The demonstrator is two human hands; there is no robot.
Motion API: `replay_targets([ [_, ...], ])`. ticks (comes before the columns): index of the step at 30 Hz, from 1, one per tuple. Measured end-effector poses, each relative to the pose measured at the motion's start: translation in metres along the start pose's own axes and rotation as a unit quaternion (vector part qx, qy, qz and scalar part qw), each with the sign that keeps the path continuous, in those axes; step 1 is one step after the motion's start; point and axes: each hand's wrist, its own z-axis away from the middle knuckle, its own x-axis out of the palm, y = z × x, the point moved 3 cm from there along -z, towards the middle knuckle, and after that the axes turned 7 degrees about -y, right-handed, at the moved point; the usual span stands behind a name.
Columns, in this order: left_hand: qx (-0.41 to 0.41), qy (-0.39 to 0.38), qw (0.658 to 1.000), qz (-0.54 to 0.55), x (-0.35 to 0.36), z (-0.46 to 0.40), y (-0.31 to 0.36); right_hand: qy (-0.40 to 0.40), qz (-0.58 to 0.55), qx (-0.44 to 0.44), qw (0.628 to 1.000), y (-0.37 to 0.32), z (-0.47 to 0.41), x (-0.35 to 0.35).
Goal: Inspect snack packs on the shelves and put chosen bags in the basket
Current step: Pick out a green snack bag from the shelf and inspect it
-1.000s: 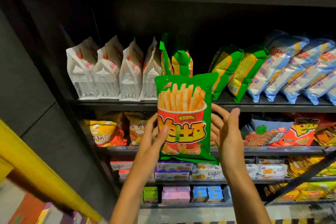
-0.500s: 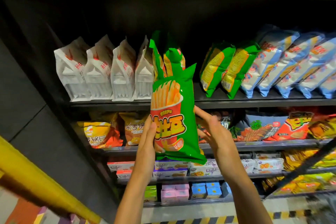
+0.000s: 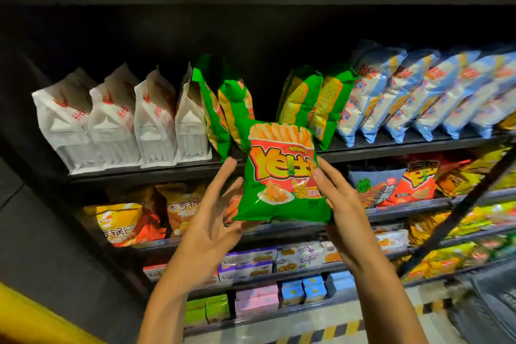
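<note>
1. Right hand [image 3: 339, 204] grasps the green snack bag [image 3: 279, 173] along its right edge, thumb on the front, fingers behind.
2. Left hand [image 3: 212, 220] is spread and released, its fingertips close to the bag's left edge; whether they touch it is unclear.
3. Held up in front of the shelf [image 3: 391, 149], the bag shows a red cup of fries, yellow "Ye!" lettering and a small plate picture near the bottom.
4. Half a second ago the bag was turned edge-on and pinched between both hands; now its front faces the camera squarely and the left hand has let go.
5. Matching green bags [image 3: 223, 109] stand on the shelf just behind it.
</note>
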Motion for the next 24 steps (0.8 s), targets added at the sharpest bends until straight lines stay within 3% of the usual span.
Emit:
replay_targets([
  [2, 0.016, -0.025, 0.999, -0.035, 0.012, -0.002, 0.004, -0.005, 0.000, 0.009, 1.000, 0.002, 0.002, 0.001],
  [8, 0.068, 0.009, 0.994, -0.087, 0.027, -0.008, 0.009, -0.043, 0.009, 0.049, 0.998, 0.001, 0.011, 0.005],
  [14, 0.066, 0.062, 0.983, -0.159, 0.021, -0.004, 0.006, -0.090, -0.014, -0.008, 0.996, -0.013, 0.026, 0.007],
  [24, 0.007, 0.105, 0.993, -0.060, 0.016, 0.006, -0.001, -0.140, 0.040, -0.064, 0.987, -0.015, 0.032, 0.018],
])
